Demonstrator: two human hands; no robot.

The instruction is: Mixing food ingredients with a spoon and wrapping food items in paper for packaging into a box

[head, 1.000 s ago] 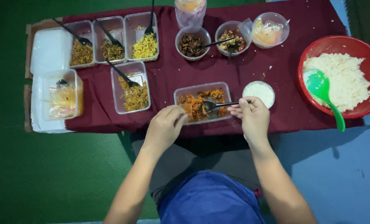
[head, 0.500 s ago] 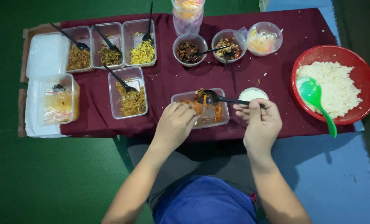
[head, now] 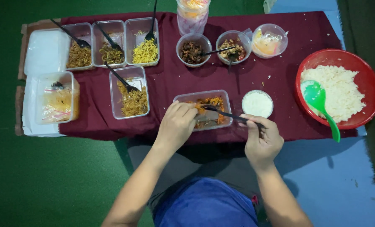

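right fingers point(head: 254, 125) pinch a thin black spoon point(head: 221, 112); left fingers point(head: 186, 112) curl on the clear rectangular tub point(head: 204, 96).

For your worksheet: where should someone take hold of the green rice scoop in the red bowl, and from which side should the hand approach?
Grip the green rice scoop by its handle, probably near the free end that juts over the red bowl rim toward the person. Come from the near side, above the maroon cloth: the blade lies on the rice, while the slim handle looks unobstructed.
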